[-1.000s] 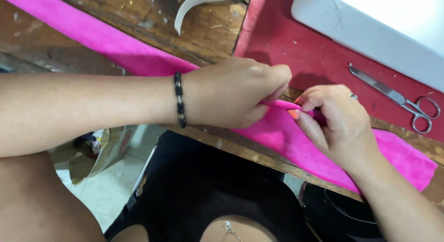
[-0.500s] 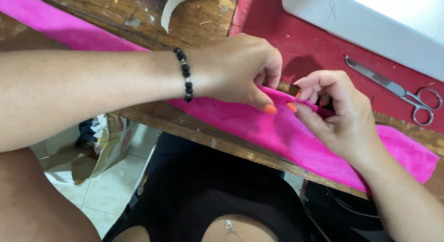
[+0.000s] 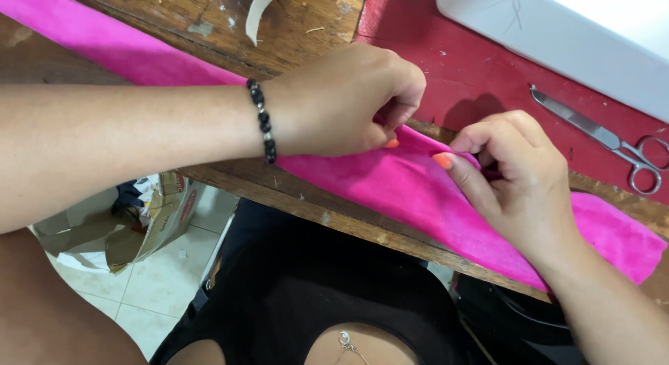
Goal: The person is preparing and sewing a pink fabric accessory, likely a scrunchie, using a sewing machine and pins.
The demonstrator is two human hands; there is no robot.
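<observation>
The pink cloth [image 3: 390, 191] lies along the wooden tabletop [image 3: 306, 37] edge, looking soft, light and floppy (likely to slip). The left hand [image 3: 341, 103] and right hand [image 3: 512, 180] both pinch its folded upper edge, a sensible hold.

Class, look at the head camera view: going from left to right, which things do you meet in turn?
Open cardboard box on the floor → black bead bracelet → left hand → right hand → steel scissors. The pink cloth runs across nearly the whole width, so it is left out of the order.
</observation>
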